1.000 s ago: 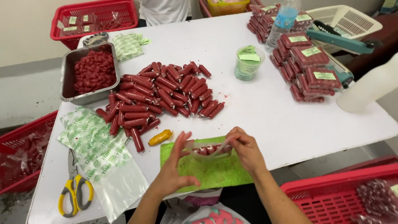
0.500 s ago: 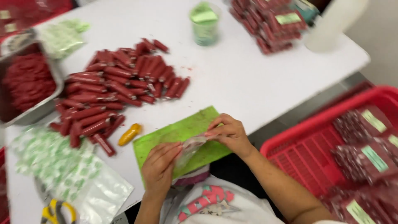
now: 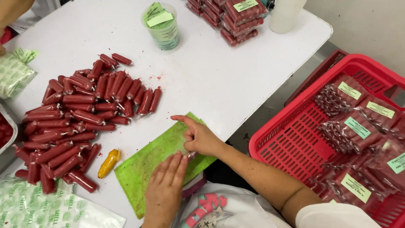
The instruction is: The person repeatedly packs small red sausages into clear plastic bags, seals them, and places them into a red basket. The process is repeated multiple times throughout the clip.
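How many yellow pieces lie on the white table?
1: a single yellow piece lies on the white table, between the red sausage pile and the green cloth. Others may be hidden under the pile.

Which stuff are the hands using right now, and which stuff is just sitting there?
In use: left hand and right hand on the green mat.

Just lying about: red sausages, yellow piece, cup of labels, red basket of packed bags.

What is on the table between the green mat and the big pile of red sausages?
In the head view, a small yellow piece lies on the white table between the green mat and the sausage pile.
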